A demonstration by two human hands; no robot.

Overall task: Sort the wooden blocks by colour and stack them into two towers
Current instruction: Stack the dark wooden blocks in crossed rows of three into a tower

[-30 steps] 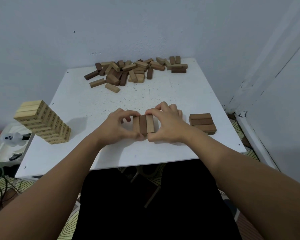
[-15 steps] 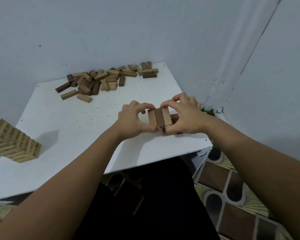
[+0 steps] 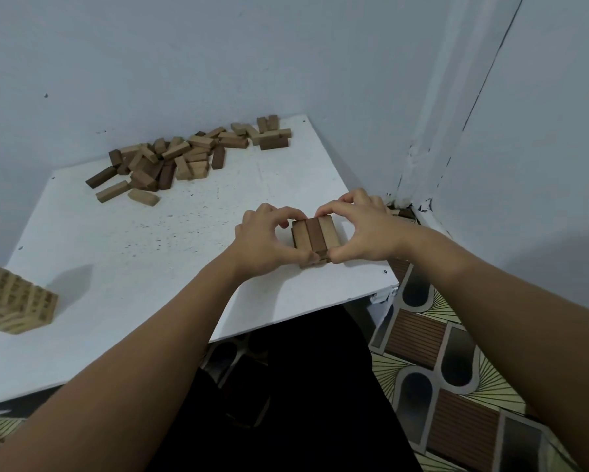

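Note:
A layer of three brown blocks (image 3: 315,235) lies side by side on top of a low brown stack (image 3: 315,262) near the table's right front corner. My left hand (image 3: 264,238) pinches the layer's left side with thumb and fingers. My right hand (image 3: 363,229) pinches its right side the same way. A loose heap of mixed light and dark blocks (image 3: 180,155) lies at the back of the white table (image 3: 143,253). A light-coloured tower (image 3: 10,299) stands at the left edge, partly cut off by the frame.
Grey walls close in behind and to the right, meeting in a corner just past the table. The table's front right corner (image 3: 386,292) is close to the stack. Patterned floor tiles (image 3: 456,386) and my dark-clothed lap show below.
Both hands have carried the three-block layer right from the table's middle front onto the low brown stack near the right corner. The view has swung right.

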